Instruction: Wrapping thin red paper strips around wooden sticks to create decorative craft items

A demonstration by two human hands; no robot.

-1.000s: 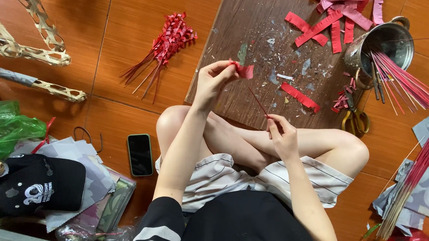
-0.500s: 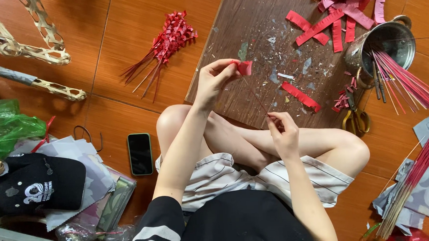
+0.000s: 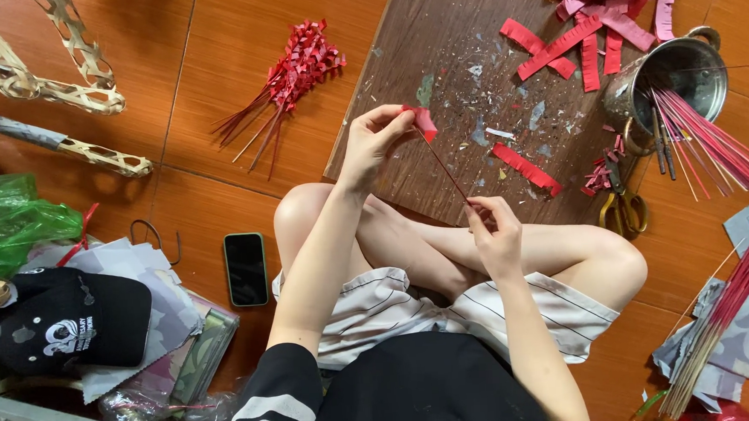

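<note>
— Brown board (image 3: pixel 435 53) on orange tile floor (image 3: pixel 215 99). Hands?
— Left hand (image 3: pixel 372 140) pinches red paper (image 3: pixel 424 122) at the thin stick (image 3: pixel 448 171) top; right hand (image 3: pixel 495 234) pinches its lower end, above the knees.

One phone (image 3: pixel 246 268); one cap (image 3: pixel 64 319); one pot (image 3: pixel 673 73); perhaps two scissors (image 3: pixel 622 202).

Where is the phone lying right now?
In the head view the black phone lies face up on the orange floor tiles, just off the person's left knee, between it and the black cap.
</note>
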